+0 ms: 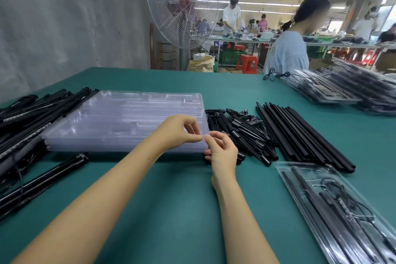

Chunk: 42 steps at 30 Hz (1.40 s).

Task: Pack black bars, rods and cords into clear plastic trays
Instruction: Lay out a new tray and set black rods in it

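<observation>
The left hand (182, 129) and the right hand (221, 152) meet at the near right corner of a stack of clear plastic trays (126, 120); each pinches the thin clear edge of the top tray between thumb and forefinger, fingertips nearly touching one another, the other fingers loosely curled. Both bare forearms reach in from 6 o'clock across the green table (167, 199). The stack lies just beyond the hands, toward 11 o'clock. Touching its right side, at 2 o'clock from the grip, sits a loose heap of short black rods (242, 133), and further toward 3 o'clock a row of long black bars (300, 135) lies side by side. At 4 o'clock a filled tray (334, 210) holds bars and a coiled cord. At 9 o'clock more long black bars are piled (25, 118), with 1 bar (45, 180) lying apart nearer the edge. Far off at 1 o'clock rests a pile of packed trays (351, 88), beside a person in a pale shirt (287, 51). A large standing fan (182, 4) stands at 12 o'clock.
</observation>
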Each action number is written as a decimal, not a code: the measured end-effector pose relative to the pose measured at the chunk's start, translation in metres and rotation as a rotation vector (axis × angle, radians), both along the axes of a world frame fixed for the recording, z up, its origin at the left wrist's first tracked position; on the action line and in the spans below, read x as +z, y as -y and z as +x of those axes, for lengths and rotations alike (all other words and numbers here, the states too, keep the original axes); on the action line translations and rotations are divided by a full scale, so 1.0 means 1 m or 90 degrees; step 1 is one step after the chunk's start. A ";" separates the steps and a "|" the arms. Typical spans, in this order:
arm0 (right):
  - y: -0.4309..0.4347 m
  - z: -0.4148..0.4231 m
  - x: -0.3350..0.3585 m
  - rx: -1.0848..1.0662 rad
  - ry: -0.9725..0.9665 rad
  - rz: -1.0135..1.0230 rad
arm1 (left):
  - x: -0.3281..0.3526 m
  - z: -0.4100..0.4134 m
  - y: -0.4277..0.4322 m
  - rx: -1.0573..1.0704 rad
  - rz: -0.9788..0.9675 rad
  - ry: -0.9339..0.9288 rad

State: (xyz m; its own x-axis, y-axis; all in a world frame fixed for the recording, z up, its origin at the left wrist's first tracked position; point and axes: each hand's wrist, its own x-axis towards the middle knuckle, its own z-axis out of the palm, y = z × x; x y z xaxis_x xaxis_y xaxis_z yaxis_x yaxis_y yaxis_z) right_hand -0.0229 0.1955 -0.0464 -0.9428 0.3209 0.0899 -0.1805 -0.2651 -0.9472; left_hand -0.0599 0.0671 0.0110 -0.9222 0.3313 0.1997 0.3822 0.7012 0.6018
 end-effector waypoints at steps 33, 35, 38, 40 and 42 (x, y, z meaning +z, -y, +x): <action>0.002 -0.004 -0.006 -0.050 -0.004 0.012 | 0.029 0.005 0.074 -0.011 -0.186 -0.018; 0.003 -0.005 -0.006 -0.047 -0.003 0.008 | 0.029 0.005 0.075 -0.013 -0.184 -0.014; 0.002 -0.006 -0.006 -0.046 -0.003 0.008 | 0.030 0.005 0.073 -0.017 -0.196 -0.009; 0.001 -0.006 -0.007 -0.045 -0.003 0.011 | 0.032 0.006 0.072 -0.018 -0.216 -0.007; 0.001 -0.006 -0.008 -0.042 -0.003 0.009 | 0.033 0.007 0.070 -0.015 -0.255 -0.014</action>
